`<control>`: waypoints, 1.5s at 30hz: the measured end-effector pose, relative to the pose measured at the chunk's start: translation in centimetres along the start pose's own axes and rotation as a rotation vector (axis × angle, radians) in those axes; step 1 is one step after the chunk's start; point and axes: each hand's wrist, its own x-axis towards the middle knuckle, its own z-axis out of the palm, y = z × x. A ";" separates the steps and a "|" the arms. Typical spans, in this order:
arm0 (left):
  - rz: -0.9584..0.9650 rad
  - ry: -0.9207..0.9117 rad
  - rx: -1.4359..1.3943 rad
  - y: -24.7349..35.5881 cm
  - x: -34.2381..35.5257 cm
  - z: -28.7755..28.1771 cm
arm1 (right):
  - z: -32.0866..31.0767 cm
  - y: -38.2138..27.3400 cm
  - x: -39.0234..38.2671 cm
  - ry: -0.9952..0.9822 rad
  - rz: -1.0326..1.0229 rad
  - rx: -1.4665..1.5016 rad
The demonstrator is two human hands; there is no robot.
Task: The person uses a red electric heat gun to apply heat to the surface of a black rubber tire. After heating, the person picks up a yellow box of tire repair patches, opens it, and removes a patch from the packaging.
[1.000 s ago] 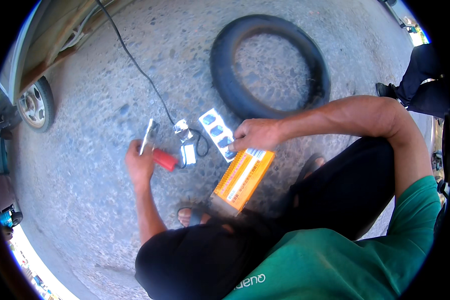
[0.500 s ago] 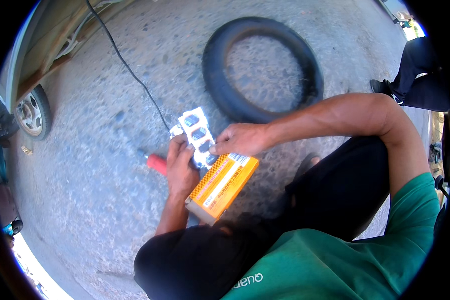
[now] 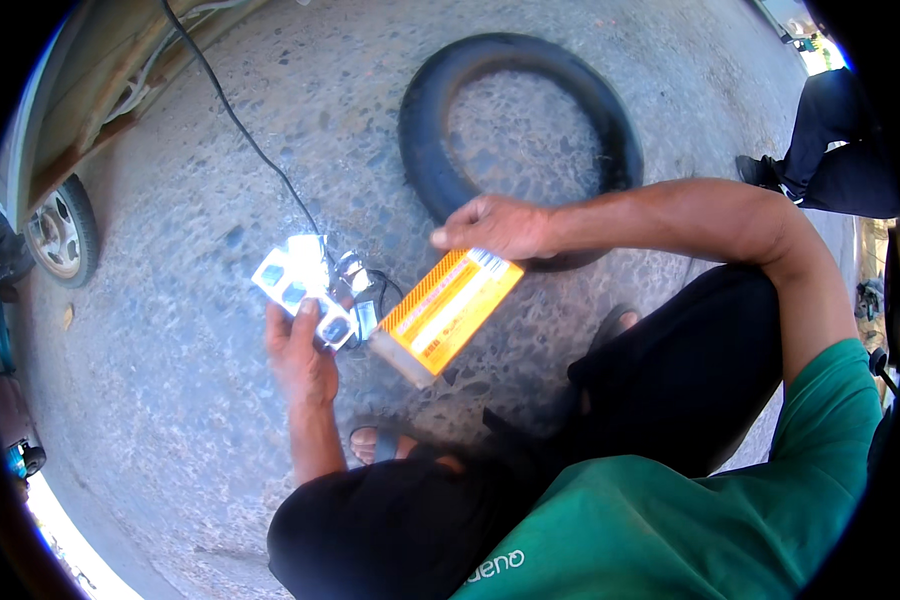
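My left hand (image 3: 305, 350) pinches a shiny white-and-silver sheet of dark rounded patches (image 3: 292, 290) between thumb and fingers. Bright glare covers part of the sheet. In my right hand (image 3: 500, 228) is an orange-yellow cardboard box (image 3: 450, 312), gripped by its upper end and tilted, apart from the sheet. Small shiny pieces (image 3: 353, 270) show at the sheet's right side; what they are is unclear. Beyond my right hand a black ring-shaped tyre or inner tube (image 3: 425, 150) lies on the ground, partly hidden by my hand and forearm.
A dark cable (image 3: 235, 115) runs from the upper left down toward the sheet. A spoked wheel (image 3: 60, 235) stands at the left below a vehicle-like body (image 3: 100, 90). Another person's dark-trousered legs (image 3: 835, 140) are at the far right. My sandalled foot (image 3: 375, 443) rests on rough concrete.
My hands have parted: the left has carried the patch sheet left, while the right has let go of it and now holds the box by its top. The red handle is no longer visible.
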 end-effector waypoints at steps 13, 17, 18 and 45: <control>-0.252 -0.275 0.307 2.1 -3.4 0.0 | -2.7 1.3 2.6 0.191 -0.139 0.010; -0.253 -0.263 0.335 1.7 -3.5 -0.2 | -3.1 1.4 2.5 0.196 -0.143 0.017; -0.264 -0.260 0.358 1.7 -3.5 -0.1 | -3.2 1.5 2.5 0.183 -0.146 0.010; -0.436 -0.494 0.826 2.9 -0.2 0.5 | -1.6 0.9 2.1 0.214 -0.158 0.076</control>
